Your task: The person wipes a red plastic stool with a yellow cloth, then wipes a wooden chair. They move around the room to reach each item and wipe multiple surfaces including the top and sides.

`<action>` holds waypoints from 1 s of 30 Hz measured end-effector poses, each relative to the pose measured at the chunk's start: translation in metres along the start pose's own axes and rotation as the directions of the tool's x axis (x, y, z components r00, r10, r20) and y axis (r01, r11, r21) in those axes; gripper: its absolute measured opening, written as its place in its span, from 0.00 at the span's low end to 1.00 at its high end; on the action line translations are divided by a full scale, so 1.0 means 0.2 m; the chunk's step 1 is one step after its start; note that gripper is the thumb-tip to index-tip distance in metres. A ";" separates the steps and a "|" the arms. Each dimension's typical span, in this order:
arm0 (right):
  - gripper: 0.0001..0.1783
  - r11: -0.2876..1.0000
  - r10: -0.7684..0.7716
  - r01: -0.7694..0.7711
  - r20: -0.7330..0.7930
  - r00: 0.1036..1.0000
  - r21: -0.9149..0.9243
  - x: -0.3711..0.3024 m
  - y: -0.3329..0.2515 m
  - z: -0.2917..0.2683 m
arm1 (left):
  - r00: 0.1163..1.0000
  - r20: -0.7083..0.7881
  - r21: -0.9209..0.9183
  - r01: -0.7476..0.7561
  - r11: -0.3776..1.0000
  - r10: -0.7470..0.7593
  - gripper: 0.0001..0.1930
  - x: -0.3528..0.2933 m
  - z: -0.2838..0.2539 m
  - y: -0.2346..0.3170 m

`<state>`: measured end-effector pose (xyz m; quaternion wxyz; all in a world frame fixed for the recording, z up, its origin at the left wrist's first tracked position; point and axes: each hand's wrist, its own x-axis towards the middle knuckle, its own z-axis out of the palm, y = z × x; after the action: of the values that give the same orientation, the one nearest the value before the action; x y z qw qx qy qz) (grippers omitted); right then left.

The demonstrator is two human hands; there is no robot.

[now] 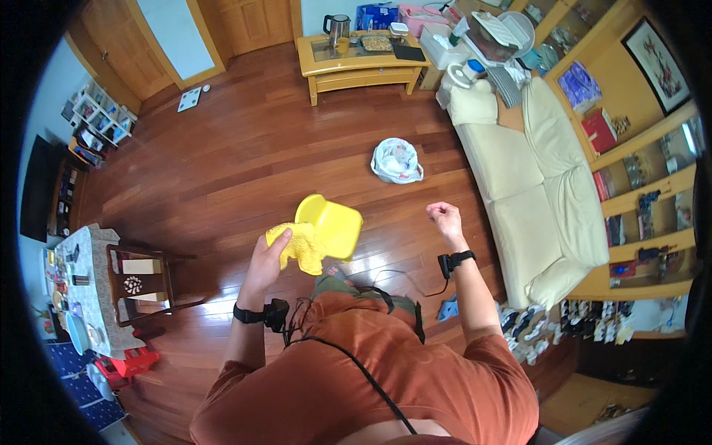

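Observation:
My left hand [265, 261] is closed on a yellow cloth [302, 248], thumb on top, and the cloth hangs in folds from it. Just beyond the cloth, and partly covered by it, stands a small yellow plastic chair [340, 226] with a raised back. Whether cloth and chair touch, I cannot tell. Off to the right, my right hand [445, 216] is held out over the floor with its fingers curled together; a tiny dark spot shows at the fingertips, too small to name. Both wrists wear black straps with small devices.
A white bag-lined bin [397, 159] stands ahead on the wooden floor [245, 141]. A cream sofa [530, 193] runs along the right. At the back is a low wooden table [363, 68] with a kettle. To the left are a dark wooden chair [137, 285] and a cloth-covered table [100, 297].

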<state>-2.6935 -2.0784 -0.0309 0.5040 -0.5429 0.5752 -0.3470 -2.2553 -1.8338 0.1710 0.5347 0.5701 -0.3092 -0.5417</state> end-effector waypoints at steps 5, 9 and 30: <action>0.05 0.988 0.076 -0.077 -0.008 0.997 -0.135 0.73 0.01 0.05 | 0.992 -0.123 0.159 0.021 0.987 -0.001 0.18 0.35 0.05 0.02; 0.04 0.946 0.067 -0.065 -0.006 0.998 -0.318 1.39 0.06 0.12 | 0.933 -0.351 0.031 0.093 0.995 -0.076 0.18 0.50 0.08 0.00; 0.17 0.651 0.375 -0.108 0.195 0.906 -0.751 3.29 1.00 0.23 | 0.345 -0.889 -0.322 -0.004 0.947 -0.301 0.22 1.07 1.01 0.13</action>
<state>-2.6404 -2.6780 -0.3647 0.3795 -0.6647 0.6389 0.0776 -2.3931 -2.0955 0.1654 0.6343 0.7235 0.1775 -0.2069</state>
